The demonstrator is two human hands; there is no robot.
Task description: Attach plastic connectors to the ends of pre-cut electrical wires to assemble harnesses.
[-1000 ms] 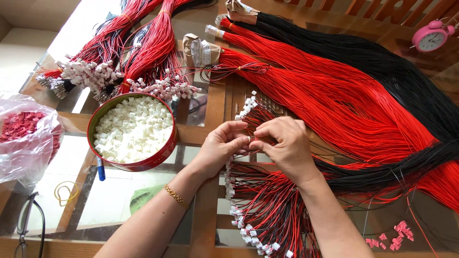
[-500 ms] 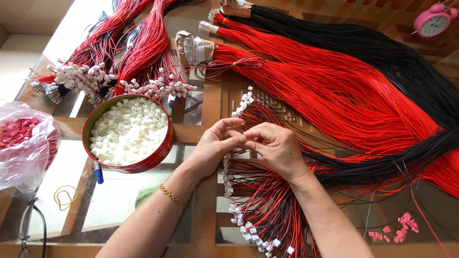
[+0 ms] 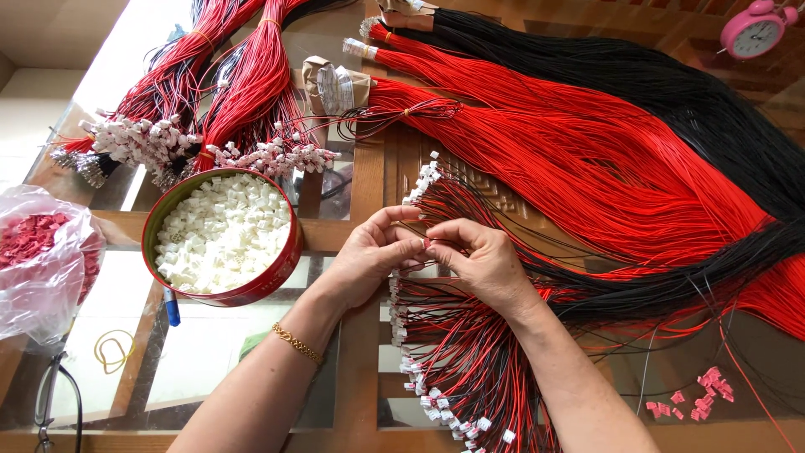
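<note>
Over the middle of the glass-topped table (image 3: pixel 210 352), the left hand (image 3: pixel 369 256) and right hand (image 3: pixel 482 260) meet, fingertips pinched together on a small red connector (image 3: pixel 426 242), wired leads (image 3: pixel 470 369) fanned below and a round tin (image 3: pixel 220 236) of white connectors within left-hand reach.

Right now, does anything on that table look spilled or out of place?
A few small pink pieces lie scattered loose on the glass table at lower right, far from the bag of pink pieces at the left. Otherwise the wire bundles look sorted.
</note>
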